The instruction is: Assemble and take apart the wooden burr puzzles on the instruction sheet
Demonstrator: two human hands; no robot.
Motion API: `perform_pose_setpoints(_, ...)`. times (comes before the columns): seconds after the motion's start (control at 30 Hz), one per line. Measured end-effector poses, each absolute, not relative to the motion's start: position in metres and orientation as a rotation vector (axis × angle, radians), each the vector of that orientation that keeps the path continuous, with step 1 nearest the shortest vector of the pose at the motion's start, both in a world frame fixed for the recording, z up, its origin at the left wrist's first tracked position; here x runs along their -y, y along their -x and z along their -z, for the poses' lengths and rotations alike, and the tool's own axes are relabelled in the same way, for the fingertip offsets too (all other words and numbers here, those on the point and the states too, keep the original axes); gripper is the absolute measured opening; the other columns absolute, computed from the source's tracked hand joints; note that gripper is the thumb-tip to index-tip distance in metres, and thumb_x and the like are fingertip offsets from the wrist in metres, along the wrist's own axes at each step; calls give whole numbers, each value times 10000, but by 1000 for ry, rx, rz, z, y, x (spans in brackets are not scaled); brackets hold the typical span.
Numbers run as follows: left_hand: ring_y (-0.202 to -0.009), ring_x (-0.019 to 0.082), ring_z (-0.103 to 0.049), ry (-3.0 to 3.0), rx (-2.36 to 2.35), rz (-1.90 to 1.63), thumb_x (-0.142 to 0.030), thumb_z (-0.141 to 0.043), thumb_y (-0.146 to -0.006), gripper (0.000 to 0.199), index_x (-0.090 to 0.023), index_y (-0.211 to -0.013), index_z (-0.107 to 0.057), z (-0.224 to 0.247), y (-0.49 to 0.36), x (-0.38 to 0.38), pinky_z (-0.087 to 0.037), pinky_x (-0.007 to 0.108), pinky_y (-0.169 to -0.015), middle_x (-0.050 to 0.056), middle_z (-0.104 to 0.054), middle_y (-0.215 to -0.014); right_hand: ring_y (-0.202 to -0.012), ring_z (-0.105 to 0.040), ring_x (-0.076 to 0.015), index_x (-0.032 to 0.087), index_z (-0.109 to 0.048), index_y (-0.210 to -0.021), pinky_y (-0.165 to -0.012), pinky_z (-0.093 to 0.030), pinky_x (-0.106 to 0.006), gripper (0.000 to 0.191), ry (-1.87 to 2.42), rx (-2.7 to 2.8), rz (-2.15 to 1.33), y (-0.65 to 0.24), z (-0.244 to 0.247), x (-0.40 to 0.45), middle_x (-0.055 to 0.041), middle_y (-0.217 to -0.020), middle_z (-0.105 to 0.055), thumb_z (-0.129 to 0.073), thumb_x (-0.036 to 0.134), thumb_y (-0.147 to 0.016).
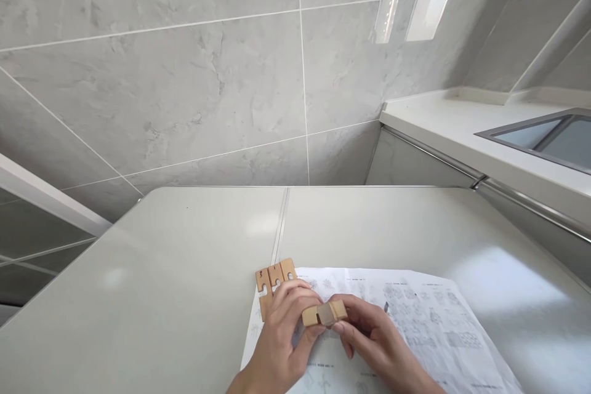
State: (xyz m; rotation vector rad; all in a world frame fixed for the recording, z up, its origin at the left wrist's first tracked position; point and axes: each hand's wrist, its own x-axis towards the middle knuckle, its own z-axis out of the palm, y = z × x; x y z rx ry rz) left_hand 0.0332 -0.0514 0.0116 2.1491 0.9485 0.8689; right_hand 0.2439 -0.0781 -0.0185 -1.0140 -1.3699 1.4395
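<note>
Between my two hands are wooden puzzle pieces (325, 313), fitted against each other above a printed sheet. My left hand (287, 326) grips their left end, thumb below and fingers behind. The right end is pinched between the thumb and fingers of my right hand (369, 329). Beyond my left hand lie several more notched wooden pieces (276, 273), side by side at the sheet's upper left corner. My left fingers partly hide them. The sheet (443, 314) carries small line drawings and rows of text.
A pale glossy table (207, 240) with a seam (280, 225) down its middle stands against a grey tiled wall (221, 86). To the right is a white counter (438, 120) with a sink (554, 135). A small dark object (386, 307) rests on the sheet beside my right hand.
</note>
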Motion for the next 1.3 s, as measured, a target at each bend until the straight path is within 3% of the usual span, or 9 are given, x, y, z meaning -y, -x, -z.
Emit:
perform_pose_setpoints(0.37,-1202,273,-602,-2123,-872,-824,-374,-487,-1142,178,-285,-1164,-639,-15,-33,50,-539,423,-1049,64,-738,-1110,-619,-393,-128,201,-688,-981,-584,-332,-279,356,900,1343,-1579,-249,13,78,13,-805,-536,-639,549,-1043)
perform_pose_setpoints(0.53,-1221,286,-593,-2111,-844,-779,-375,-446,-1152,198,-280,-1164,-619,-14,-30,48,-544,429,-1029,73,-733,-1078,-803,-518,-196,208,-713,-967,-741,-427,-308,381,901,1389,-1576,-252,9,78,-28,-892,-619,-676,585,-1007)
perform_pose_setpoints(0.73,-1232,291,-595,-2089,-880,-766,-322,-482,-1132,159,-279,-1158,-633,-11,-30,48,-557,438,-1031,76,-740,-1101,-811,-564,-220,208,-760,-1034,-739,-442,-320,448,993,1403,-1532,-252,18,78,-57,-947,-678,-671,644,-984)
perform_pose_setpoints(0.83,-1198,296,-618,-2105,-883,-779,-290,-477,-1124,172,-272,-1142,-647,-13,-32,49,-570,441,-1009,81,-747,-1067,-766,-525,-207,202,-756,-985,-709,-420,-313,455,1023,1427,-1511,-251,21,78,-41,-882,-649,-674,650,-977)
perform_pose_setpoints(1.0,-1147,284,-638,-2115,-874,-799,-244,-470,-1118,200,-279,-1122,-667,-18,-35,48,-579,424,-982,67,-748,-1001,-663,-388,-156,193,-712,-871,-615,-308,-289,445,1101,1451,-1459,-250,22,79,34,-713,-460,-706,628,-966)
perform_pose_setpoints(1.3,-1147,284,-647,-2123,-1041,-881,-334,-531,-1121,186,-263,-1156,-699,-8,-33,50,-581,418,-968,86,-743,-1087,-560,-419,-136,202,-758,-998,-556,-321,-283,386,1051,1384,-1476,-249,22,80,64,-615,-452,-723,586,-981)
